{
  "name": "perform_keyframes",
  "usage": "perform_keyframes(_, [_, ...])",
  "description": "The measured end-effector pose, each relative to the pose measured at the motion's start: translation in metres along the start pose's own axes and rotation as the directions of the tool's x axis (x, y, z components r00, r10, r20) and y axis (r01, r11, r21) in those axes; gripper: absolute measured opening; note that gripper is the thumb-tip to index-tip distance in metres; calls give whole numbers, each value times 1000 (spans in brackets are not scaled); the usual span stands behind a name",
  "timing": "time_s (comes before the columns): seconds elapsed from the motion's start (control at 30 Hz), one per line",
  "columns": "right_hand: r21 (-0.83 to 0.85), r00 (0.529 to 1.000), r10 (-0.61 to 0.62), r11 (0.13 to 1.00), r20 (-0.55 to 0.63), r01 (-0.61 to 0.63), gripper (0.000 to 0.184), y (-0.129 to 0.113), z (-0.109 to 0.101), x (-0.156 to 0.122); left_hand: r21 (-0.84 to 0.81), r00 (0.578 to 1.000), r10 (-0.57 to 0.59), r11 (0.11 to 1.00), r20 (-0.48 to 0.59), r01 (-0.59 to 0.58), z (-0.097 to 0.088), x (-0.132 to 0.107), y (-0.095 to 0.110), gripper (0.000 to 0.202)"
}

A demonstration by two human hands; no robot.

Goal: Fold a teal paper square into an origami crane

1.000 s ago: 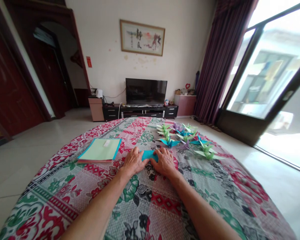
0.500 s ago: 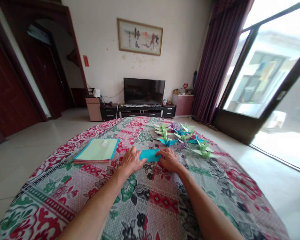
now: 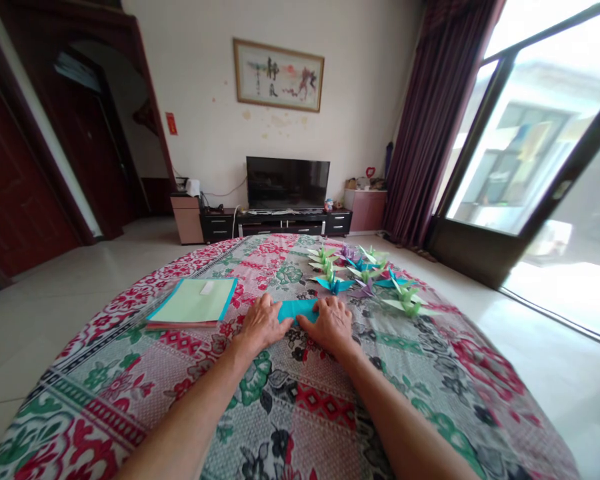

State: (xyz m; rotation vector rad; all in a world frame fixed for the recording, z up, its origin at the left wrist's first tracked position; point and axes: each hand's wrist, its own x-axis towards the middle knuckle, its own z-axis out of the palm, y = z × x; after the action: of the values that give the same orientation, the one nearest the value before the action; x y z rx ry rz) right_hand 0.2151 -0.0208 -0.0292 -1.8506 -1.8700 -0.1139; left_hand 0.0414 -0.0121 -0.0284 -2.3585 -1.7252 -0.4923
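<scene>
Right hand (image 3: 331, 325) shifted inward | both hands' fingers (image 3: 283, 326) pinching blue paper (image 3: 296, 309) | floral tablecloth (image 3: 325, 405) | television (image 3: 288, 183)

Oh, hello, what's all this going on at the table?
A person has both bare hands on a narrow piece of blue paper on the flowered tablecloth. The left hand is at its left end and the right hand at its right end, thumbs at the near edge. Off to the left lies a stack of paper sheets, pale green on top, with a small white piece on it. Beyond the right hand sit green, blue and purple paper cranes.
</scene>
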Motion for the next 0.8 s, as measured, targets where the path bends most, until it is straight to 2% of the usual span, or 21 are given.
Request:
perform_keyframes(0.17, [-24,999,-33,999,-15,33,45,-1,2,-3,-29,999,-45,999,-29,44,2,-1,2,45])
perform_keyframes(0.3, [-23,1000,-27,999,-2,27,45,-1,0,-2,-156,998,-24,987,64,34,7,5,-12,40])
perform_keyframes(0.4, [-25,1000,-19,1000,10,19,43,-2,-1,-2,-249,991,-17,967,134,50,8,11,-29,47])
perform_keyframes(0.57, [-23,999,-33,999,3,33,43,-1,0,-2,-327,965,-22,938,261,110,-4,12,-45,54])
perform_keyframes(0.7, [-19,999,-44,999,-5,44,43,-1,-1,-2,-342,939,10,933,344,115,-18,11,-46,57])
perform_keyframes(0.8, [-18,999,-41,999,3,41,42,-1,-1,-2,-328,929,22,938,369,108,-25,11,-46,57])
